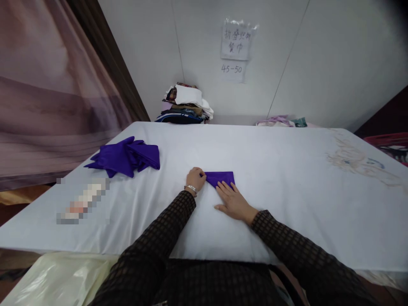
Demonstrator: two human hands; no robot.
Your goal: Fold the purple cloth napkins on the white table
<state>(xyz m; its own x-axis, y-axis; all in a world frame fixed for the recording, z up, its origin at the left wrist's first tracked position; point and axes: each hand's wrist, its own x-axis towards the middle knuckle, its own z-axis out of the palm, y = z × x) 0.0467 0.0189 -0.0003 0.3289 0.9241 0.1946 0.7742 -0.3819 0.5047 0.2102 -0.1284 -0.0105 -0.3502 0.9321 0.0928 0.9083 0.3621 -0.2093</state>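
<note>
Dial: centred on the surface; 12 toward the wall [204,38].
Surface [280,165]: white covering, pale embroidery [353,159] toward 2 o'clock.
Curtain [63,89]: pinkish, hanging beyond the surface at 10.
Plastic bag [63,276]: pale, below the near edge at 8.
Purple pile [124,155]: loose, pointed ends, at 10, well apart from the hands.
Clothes stack [186,104]: mixed colours, beyond the far edge, just short of 12.
Pixelated patch [84,202]: toward 8; contents cannot be told.
Right hand [234,202]: palm down, fingers extended and slightly apart, fingertips on the cloth's near-right part; not gripping.
Left hand [195,178]: fingertips together, apparently pinching the cloth's 9 o'clock corner.
Folded purple cloth [220,176]: near dial centre, between the hands; far edge straight, left end tapered.
Bracelet [191,188]: on the left wrist.
Step, judged: folding and flattening one cloth.
Next move, judged: calls for a steady left pinch and light right pressure, lest smooth-looking fabric slide.
</note>
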